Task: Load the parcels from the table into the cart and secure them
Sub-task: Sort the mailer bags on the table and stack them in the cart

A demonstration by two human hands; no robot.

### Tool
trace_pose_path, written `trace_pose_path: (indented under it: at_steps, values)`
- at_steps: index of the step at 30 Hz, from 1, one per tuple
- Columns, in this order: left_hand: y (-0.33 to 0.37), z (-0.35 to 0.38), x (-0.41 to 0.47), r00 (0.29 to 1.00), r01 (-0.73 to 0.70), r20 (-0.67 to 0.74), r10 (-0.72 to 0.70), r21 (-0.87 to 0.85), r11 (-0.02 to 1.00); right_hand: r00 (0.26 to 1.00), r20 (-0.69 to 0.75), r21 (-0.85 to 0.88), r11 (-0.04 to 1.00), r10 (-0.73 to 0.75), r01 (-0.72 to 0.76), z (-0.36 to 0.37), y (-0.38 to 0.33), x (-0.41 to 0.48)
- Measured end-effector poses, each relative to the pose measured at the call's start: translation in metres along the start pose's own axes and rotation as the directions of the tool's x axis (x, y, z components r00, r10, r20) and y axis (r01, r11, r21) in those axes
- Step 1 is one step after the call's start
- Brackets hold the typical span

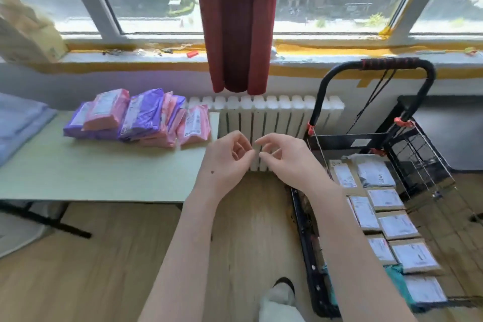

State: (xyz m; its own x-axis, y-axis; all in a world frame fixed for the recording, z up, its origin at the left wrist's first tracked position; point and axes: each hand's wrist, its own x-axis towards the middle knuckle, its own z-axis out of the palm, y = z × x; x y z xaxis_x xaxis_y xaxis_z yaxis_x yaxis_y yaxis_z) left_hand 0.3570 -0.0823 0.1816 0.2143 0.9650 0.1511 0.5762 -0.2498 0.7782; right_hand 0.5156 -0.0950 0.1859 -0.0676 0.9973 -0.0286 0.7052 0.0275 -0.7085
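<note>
In the middle of the view, above the wooden floor, the left hand and the right hand hang close together, fingertips nearly meeting; the fingers of both are loosely curled and hold nothing. On the far right part of the pale green table to the left lies a pile of pink and purple parcels, some leaning on one another. To the right stands the black cart with its handle upright on the far side; flat brown and white labelled parcels lie side by side in rows on its bed. A white radiator stands between table and cart, under a dark red curtain.
</note>
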Motion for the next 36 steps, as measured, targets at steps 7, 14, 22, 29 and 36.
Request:
trace_pose_path:
  at_steps: [7, 14, 22, 29, 36]
  values:
    - [-0.052, -0.097, -0.084, 0.947, 0.2, -0.263, -0.184, 0.037, 0.979, 0.983, 0.151, 0.018, 0.994, -0.109, 0.107, 0.084, -0.088, -0.011]
    - [-0.089, -0.17, -0.136, 0.834, 0.336, -0.469, -0.292, 0.012, 0.942, 0.92, 0.304, 0.035, 0.968, -0.248, 0.249, 0.148, -0.153, -0.006]
    - [-0.13, -0.222, -0.138, 0.702, 0.463, -0.595, -0.392, -0.038, 0.886, 0.836, 0.386, 0.051, 0.914, -0.391, 0.403, 0.206, -0.207, 0.044]
    - [-0.167, -0.262, -0.086, 0.641, 0.517, -0.647, -0.413, -0.035, 0.855, 0.769, 0.451, 0.067, 0.876, -0.453, 0.477, 0.241, -0.24, 0.116]
    - [-0.208, -0.296, -0.048, 0.571, 0.579, -0.696, -0.436, -0.036, 0.814, 0.69, 0.532, 0.098, 0.845, -0.49, 0.525, 0.276, -0.279, 0.178]
